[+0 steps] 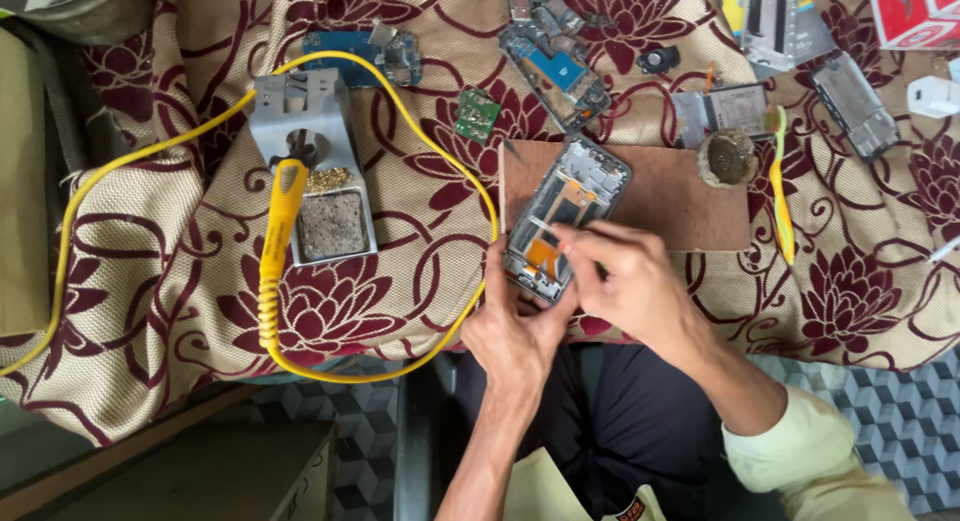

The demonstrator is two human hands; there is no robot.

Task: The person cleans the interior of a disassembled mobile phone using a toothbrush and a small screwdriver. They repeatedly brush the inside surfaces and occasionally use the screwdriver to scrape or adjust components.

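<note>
An opened phone frame [568,213] with an orange flex strip inside lies tilted on a brown board [670,191]. My left hand [515,326] grips the frame's near end from below, thumb along its left edge. My right hand [625,276] pinches something thin over the frame's lower middle; what it pinches is too small to make out. Both forearms reach up from the bottom of the view over my dark lap.
A yellow soldering iron [280,216] rests in a grey metal stand [310,166], its yellow cord looping across the floral cloth. Circuit boards [478,114], other phone frames [555,66], a round flux tin [728,158] and a yellow-green toothbrush [780,191] lie around.
</note>
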